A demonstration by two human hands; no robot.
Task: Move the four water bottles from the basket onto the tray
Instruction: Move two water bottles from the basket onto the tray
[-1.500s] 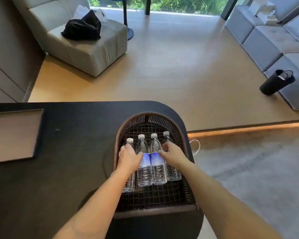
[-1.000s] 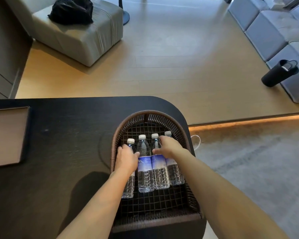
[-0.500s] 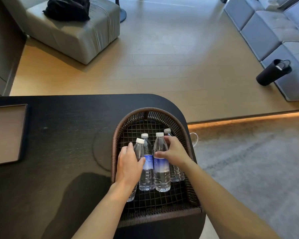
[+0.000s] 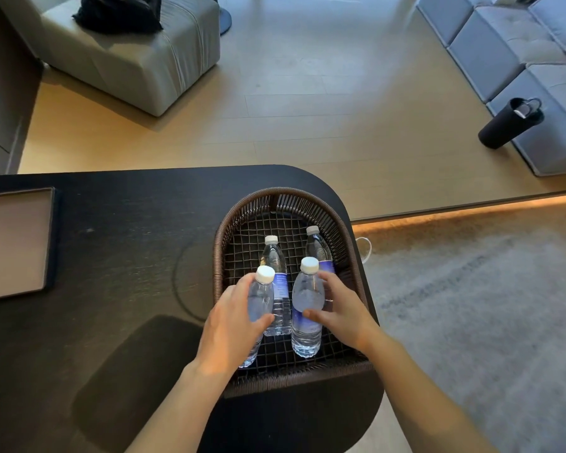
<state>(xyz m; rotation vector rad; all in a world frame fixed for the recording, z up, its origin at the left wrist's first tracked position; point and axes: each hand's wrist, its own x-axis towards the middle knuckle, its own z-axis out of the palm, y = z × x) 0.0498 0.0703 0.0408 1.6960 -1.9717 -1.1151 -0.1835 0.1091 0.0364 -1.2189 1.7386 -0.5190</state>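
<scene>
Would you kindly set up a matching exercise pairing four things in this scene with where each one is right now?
Things:
1. Clear plastic water bottle with white cap
2. Flat brown rectangular tray
3. Dark cylindrical flask
4. Black cloth bundle

Places:
A. On the grey armchair
B. At the left edge of the black table
C. In the left hand's grip, over the brown woven basket
D. On the wooden floor beside the grey sofa

Pairs: 1-C, 2-B, 3-D, 4-A

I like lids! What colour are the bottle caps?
White, on all four caps, seen from the head camera.
</scene>
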